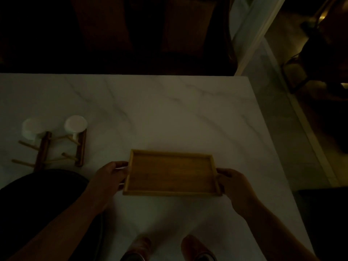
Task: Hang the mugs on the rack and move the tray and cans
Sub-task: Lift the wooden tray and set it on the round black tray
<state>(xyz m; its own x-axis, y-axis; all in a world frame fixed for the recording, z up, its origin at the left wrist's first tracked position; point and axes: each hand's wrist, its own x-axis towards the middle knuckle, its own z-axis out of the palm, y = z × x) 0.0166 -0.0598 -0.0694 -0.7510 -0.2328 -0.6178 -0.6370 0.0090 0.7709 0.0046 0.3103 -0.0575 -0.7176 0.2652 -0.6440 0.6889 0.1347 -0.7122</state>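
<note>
White marble tabletop [169, 110]; wooden mug rack [62, 149] near left edge, wooden tray [170, 174] toward front edge.

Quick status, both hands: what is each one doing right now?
Left hand: closed on the left end of the wooden tray.
Right hand: closed on the tray's right end.
</note>
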